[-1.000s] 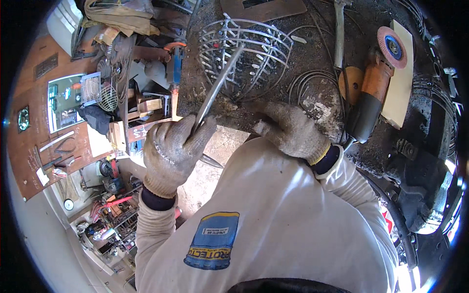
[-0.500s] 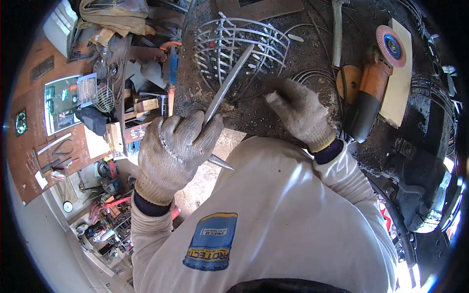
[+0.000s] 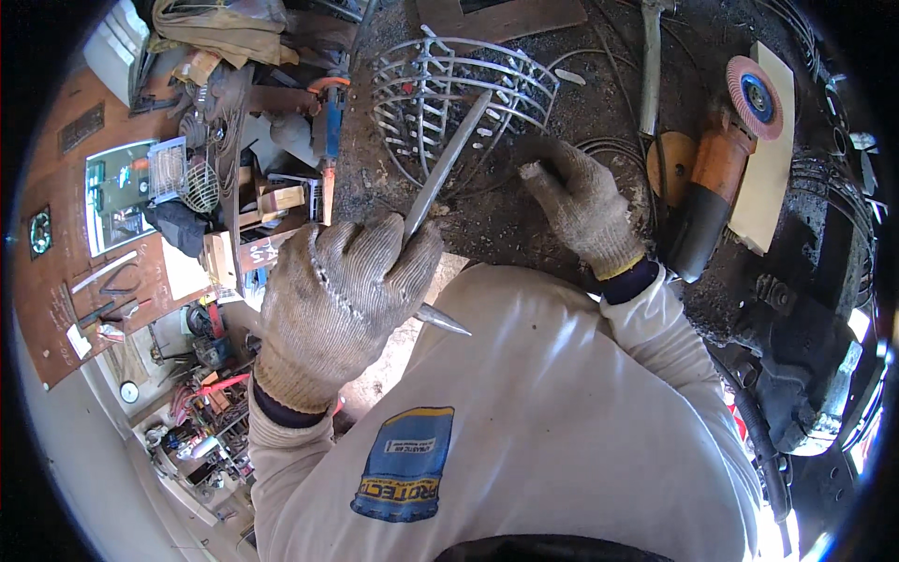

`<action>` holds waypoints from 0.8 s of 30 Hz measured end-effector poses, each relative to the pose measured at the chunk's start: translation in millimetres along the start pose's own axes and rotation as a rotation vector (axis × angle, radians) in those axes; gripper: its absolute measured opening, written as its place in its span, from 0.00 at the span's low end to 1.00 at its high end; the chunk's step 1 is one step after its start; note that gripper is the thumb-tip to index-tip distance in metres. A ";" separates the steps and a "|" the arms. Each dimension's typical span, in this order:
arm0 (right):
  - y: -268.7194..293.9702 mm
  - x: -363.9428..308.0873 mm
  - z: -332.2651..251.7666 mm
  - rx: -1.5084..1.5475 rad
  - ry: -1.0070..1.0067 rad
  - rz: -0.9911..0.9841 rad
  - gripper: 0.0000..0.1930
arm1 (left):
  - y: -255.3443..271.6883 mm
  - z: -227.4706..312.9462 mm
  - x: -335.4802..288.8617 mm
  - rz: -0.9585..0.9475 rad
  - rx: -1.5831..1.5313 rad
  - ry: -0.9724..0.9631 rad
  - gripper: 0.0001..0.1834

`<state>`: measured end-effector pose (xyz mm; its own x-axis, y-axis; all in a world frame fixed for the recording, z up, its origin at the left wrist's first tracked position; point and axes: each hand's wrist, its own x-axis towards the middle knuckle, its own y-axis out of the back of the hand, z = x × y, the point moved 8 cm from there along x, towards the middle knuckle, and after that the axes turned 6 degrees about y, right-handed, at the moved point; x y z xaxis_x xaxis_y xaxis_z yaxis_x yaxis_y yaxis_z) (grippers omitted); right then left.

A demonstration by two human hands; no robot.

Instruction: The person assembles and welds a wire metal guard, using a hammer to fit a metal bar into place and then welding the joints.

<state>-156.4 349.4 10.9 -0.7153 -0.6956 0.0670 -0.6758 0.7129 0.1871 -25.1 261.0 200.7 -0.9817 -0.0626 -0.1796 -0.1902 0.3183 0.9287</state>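
Observation:
My left hand [image 3: 342, 295], in a ribbed work glove, is closed around a long grey metal bar [image 3: 453, 159]. The bar slants up and right, and its lower end tapers to a sharp point by my shirt. Its upper end lies in front of a curved grille of welded metal rods [image 3: 487, 58] on the dark workbench [image 3: 510, 229]. My right hand [image 3: 590, 211], gloved too, hovers over the bench right of the bar. Its thumb stands apart from the fingers, with nothing seen between them; the fingertips are dark against the bench.
An orange and black angle grinder [image 3: 709, 187] with a pink flap disc lies right of my right hand, over a pale board [image 3: 770, 150]. Beyond are a hammer [image 3: 650, 70] and loose wire [image 3: 613, 145]. Left stand a cluttered shelf [image 3: 281, 201] and a brown tool board [image 3: 66, 215].
My left hand and the bar have shifted slightly right. My right hand has moved a little right, and its blurred fingers now look clearer.

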 end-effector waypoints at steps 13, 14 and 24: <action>5.0 13.1 7.6 -0.098 -0.030 0.097 0.18 | 13.3 -1.6 1.8 0.057 0.013 -0.039 0.22; 6.2 13.3 7.6 -0.099 -0.033 0.101 0.18 | 16.8 -2.3 1.7 0.105 0.014 -0.075 0.22; 12.0 6.3 0.1 0.032 -0.051 0.050 0.17 | 8.1 -66.5 -35.2 0.196 -0.585 0.131 0.13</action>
<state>-169.0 353.6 13.5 -0.7558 -0.6543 0.0255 -0.6439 0.7496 0.1531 8.0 203.0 236.1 -0.9829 -0.1829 0.0187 0.0617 -0.2320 0.9708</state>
